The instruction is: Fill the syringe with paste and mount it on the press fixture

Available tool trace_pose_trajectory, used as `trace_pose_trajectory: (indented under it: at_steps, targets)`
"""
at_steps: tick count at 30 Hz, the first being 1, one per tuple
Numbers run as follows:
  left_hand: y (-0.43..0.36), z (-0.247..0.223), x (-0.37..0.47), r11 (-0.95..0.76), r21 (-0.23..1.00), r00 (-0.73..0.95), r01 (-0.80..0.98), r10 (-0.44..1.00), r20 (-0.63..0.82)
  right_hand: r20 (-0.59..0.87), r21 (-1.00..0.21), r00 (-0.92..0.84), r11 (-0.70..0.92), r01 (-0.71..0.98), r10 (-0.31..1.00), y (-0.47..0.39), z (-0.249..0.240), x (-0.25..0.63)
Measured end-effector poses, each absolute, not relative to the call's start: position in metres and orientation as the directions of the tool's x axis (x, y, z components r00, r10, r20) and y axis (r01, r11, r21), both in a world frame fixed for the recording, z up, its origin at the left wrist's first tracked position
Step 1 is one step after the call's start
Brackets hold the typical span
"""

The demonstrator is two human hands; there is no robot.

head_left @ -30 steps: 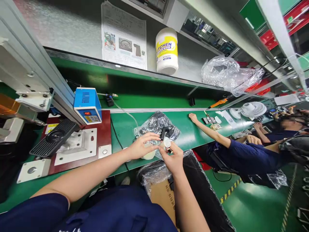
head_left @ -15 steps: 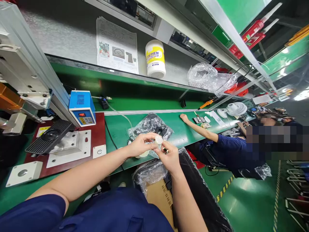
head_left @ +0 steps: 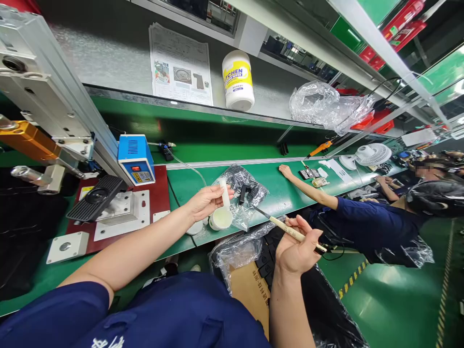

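Observation:
A white, tube-like piece is pinched between the fingers of my left hand. Just below it, an open round tub with pale contents stands on the green bench near its front edge. My right hand, palm turned up, holds a thin brush-like tool by its pale wooden handle. The tool's dark shaft points left toward a clear plastic bag. On that bag lies a small black part.
At left, a press fixture on a red base holds a black grille part, beside a blue box. A lined carton stands below the bench edge. To the right, another person's arm rests over the bench.
My hands have moved apart. My left hand now shows the white piece upright, and my right hand has shifted right and turned palm up, showing the tool. The view has shifted slightly.

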State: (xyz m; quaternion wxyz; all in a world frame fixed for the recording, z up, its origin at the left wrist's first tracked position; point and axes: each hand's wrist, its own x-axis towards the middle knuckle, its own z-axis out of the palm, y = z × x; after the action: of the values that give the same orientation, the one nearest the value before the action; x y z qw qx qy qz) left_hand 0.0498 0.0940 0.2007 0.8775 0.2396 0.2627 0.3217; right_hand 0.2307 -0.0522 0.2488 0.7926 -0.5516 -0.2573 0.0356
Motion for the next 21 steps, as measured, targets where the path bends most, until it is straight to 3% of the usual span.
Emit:
trace_pose_trajectory:
  at_steps: [6,11,16,21]
  targets:
    - [0.094,0.196,0.046,0.673,0.603,0.629,-0.427,0.701,-0.337,0.301,-0.925,0.890,0.332,0.185,0.342,-0.057,0.230,0.229]
    - [0.090,0.177,0.032,0.477,0.778,0.507,-0.408,0.827,-0.242,0.310,-0.949,0.881,0.174,0.263,0.358,-0.062,0.212,0.226]
    - [0.075,0.126,0.000,0.284,0.925,0.325,-0.251,0.925,-0.195,0.343,-0.937,0.881,0.048,0.347,0.325,-0.069,0.196,0.227]
    - [0.058,0.075,-0.025,0.203,0.978,0.224,-0.054,0.957,-0.186,0.231,-0.972,0.885,0.050,0.231,0.404,-0.075,0.180,0.225]
